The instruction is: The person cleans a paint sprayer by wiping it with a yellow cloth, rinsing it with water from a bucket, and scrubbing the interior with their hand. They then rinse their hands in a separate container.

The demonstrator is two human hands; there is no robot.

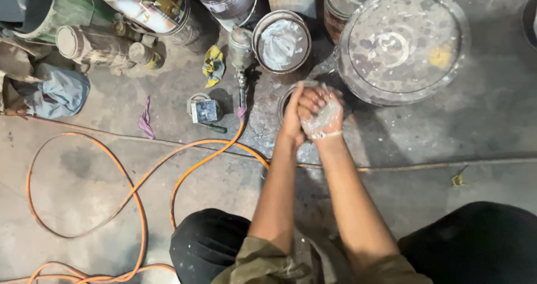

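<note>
While we are crouching on the stained concrete floor (84, 189), the scene is laying itself out before us from the left: a bundle of grey cloth (56, 94) is slumping against tipped cans (100, 45), seemingly pushed aside out of the working space, and an orange hose (134, 189) is looping loosely across the ground and running up to the spray gun (241, 55), which is lying flat with its cup toward the cans, probably so it does not topple. Beside it, a small grey block (206, 110) and a yellow rag (213, 65) are sitting within easy reach. Farther along, an open can of white paint (281, 42) is standing upright just above our hands. We are pressing the left hand (292, 116) against the right hand (321, 115), the two together and wrapped around each other; the right one is coated in whitish paint, and we cannot tell whether anything is caught between the palms. They are hovering directly over a small round tin (285, 99), likely so any drips fall into it. To the right, a large spattered drum lid (403, 43) is lying flat and near, just beyond our knuckles.
</note>
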